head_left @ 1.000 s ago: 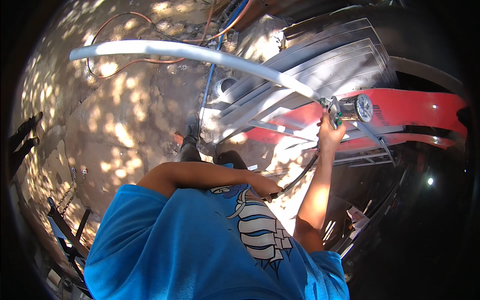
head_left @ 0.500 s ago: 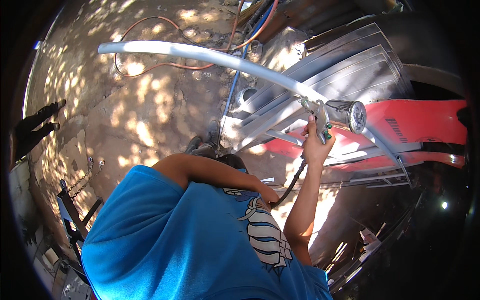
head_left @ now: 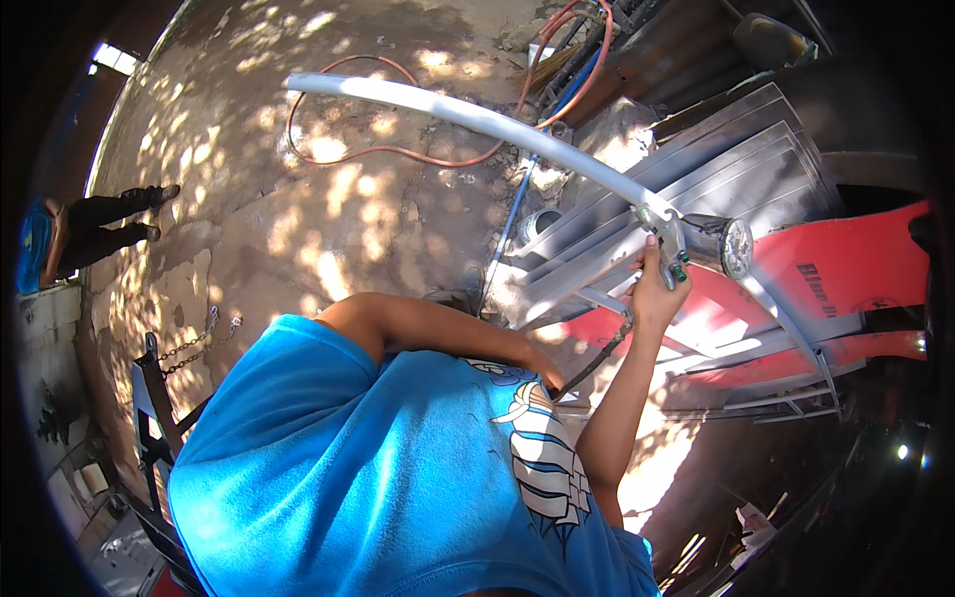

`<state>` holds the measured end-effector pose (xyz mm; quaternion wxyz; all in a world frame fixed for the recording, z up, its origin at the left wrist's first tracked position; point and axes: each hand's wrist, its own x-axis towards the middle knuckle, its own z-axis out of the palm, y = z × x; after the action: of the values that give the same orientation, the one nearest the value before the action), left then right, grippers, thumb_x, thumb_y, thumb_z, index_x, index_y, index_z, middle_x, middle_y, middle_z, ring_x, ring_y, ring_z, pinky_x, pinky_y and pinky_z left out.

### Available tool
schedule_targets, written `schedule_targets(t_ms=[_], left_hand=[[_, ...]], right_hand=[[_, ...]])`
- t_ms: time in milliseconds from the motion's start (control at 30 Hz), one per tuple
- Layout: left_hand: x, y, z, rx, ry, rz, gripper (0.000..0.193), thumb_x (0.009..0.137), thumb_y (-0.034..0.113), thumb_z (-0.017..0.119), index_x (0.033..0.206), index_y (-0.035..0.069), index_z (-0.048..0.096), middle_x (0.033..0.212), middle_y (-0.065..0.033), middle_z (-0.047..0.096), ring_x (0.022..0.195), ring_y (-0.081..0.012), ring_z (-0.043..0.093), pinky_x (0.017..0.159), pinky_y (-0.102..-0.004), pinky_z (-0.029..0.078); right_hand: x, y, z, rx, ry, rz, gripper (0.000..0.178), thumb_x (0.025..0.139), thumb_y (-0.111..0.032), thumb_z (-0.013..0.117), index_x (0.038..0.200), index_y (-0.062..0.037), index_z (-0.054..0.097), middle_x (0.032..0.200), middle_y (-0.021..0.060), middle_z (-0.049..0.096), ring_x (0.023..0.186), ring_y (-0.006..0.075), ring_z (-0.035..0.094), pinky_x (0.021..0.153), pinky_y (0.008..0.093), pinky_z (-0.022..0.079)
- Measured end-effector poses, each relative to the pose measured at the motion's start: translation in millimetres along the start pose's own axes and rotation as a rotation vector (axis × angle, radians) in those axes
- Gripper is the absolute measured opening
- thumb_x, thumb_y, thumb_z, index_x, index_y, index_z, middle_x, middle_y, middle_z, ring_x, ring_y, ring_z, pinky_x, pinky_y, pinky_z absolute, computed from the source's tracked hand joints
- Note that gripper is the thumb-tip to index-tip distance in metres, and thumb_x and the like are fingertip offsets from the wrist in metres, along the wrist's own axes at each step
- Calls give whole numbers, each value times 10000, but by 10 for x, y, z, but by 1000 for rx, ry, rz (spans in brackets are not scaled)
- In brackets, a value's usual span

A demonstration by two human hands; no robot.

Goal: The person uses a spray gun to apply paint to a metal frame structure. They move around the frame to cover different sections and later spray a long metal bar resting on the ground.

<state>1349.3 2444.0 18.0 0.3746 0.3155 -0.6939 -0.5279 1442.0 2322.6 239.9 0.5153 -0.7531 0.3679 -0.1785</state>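
My right hand [head_left: 659,294] is wrapped round the handle of a spray gun [head_left: 672,239], thumb up along its back. A round metal paint cup [head_left: 734,245] sits on the gun's right side. From the gun's handle a dark air hose [head_left: 597,360] runs down toward my waist. There my left hand [head_left: 549,370], reached across my body, closes on the hose; its fingers are mostly hidden. Just beyond the gun's nozzle lies a long silver-grey tube [head_left: 468,121], reaching far out to the left. Whether the gun touches it, I cannot tell.
Grey-coated panels [head_left: 736,149] and red sheets [head_left: 846,261] lie beyond the gun at right. An orange hose [head_left: 428,159] loops over the sunlit ground. Near the panels are a can [head_left: 538,225] and a blue hose [head_left: 517,199]. Another person [head_left: 109,224] is at far left, beyond a chained metal frame [head_left: 149,398].
The whole view has shifted, so the tube, panels and ground sit further right and lower. More of the other person shows. Both hands keep their holds.
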Motion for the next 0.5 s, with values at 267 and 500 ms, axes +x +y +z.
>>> schedule_targets(t_ms=[267,500], left_hand=[[-439,480,105,12,315,-147,339,996,323,677,1001,-14,641,823,-195,690,784,-356,667,695,-473,481],[-2004,2235,-618,-14,711,-201,389,1043,223,648,1363,11,581,1222,-162,733,1219,-274,669,1018,-409,517]], right_hand=[[112,321,-438,-112,317,-123,359,997,-328,734,891,12,689,711,65,687,510,121,579,374,276,409],[-393,436,-671,57,313,-139,365,1021,-312,705,1134,35,720,1017,107,757,816,143,719,450,252,494]])
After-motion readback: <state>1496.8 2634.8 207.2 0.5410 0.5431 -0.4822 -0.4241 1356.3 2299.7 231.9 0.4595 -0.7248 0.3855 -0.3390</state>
